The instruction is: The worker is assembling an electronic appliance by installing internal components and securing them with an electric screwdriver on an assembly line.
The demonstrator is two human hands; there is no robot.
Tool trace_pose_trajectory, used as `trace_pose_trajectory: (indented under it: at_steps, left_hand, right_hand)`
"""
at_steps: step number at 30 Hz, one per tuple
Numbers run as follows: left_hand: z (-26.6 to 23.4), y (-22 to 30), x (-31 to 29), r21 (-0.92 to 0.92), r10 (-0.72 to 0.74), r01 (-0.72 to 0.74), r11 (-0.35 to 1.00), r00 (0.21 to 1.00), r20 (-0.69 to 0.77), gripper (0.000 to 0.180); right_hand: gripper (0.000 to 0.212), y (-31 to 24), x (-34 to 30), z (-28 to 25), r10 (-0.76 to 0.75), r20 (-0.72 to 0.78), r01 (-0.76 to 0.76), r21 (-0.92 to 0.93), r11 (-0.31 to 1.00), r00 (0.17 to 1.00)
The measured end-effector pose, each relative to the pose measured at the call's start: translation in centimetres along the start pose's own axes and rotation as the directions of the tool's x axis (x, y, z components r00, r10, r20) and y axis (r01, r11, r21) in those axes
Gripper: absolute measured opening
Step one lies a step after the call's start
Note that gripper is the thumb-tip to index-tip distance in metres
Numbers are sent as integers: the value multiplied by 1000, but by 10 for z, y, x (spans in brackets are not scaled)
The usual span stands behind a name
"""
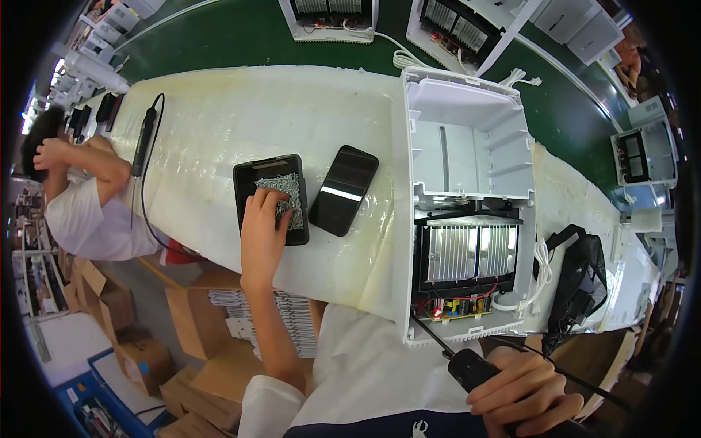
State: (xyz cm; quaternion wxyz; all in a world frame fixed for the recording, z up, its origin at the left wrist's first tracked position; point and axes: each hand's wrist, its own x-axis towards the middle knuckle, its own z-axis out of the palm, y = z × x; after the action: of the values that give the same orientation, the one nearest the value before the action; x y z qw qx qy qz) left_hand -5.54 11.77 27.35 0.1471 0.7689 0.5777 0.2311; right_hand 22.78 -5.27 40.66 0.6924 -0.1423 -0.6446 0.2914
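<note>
My left hand (264, 233) reaches into a small black tray (244, 169) holding a heap of small silver screws (283, 186). Its fingers are curled down into the screws; what lies under the fingertips is partly hidden. A black electric screwdriver (467, 369) with a cable is gripped in my right hand (522, 390). Its thin shaft points up and left, the tip near the lower left corner of a white plastic housing (405, 219). Inside the housing sit a finned metal block (471, 252) and a small circuit board (460, 308). A black phone (343, 191) lies between tray and housing.
Another corded screwdriver (144, 142) hangs at the table's (204, 109) left end, near a seated person (98, 190). Right of the housing lie a coiled white cord (540, 270) and a black mesh bag (580, 281). More housings (332, 33) stand on the green line beyond. Cardboard boxes (197, 321) sit below.
</note>
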Motion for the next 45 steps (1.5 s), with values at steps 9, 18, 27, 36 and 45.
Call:
trace_pose_trajectory:
  at_steps: [9,18,27,36,45]
  left_hand:
    - [4,-2,3,-94,-60,58,994,998,-25,15]
    - [6,2,7,-245,-94,73,967,993,-77,11]
    - [11,2,9,-207,-52,26,978,991,-121,10]
    - [13,1,8,-255,-61,0,967,971,-229,14]
    - [29,-13,6,-223,-71,-31,974,898,-433,9]
  right_hand:
    - [46,2,5,7,-6,32,7,-25,1000,999]
    - [45,-3,15,11,-7,35,8,-41,999,999]
    - [42,-2,19,6,101,81,-99,-29,995,992]
    - [41,1,30,15,270,186,-264,-55,963,945]
    - [45,40,35,34,221,369,-264,69,962,903]
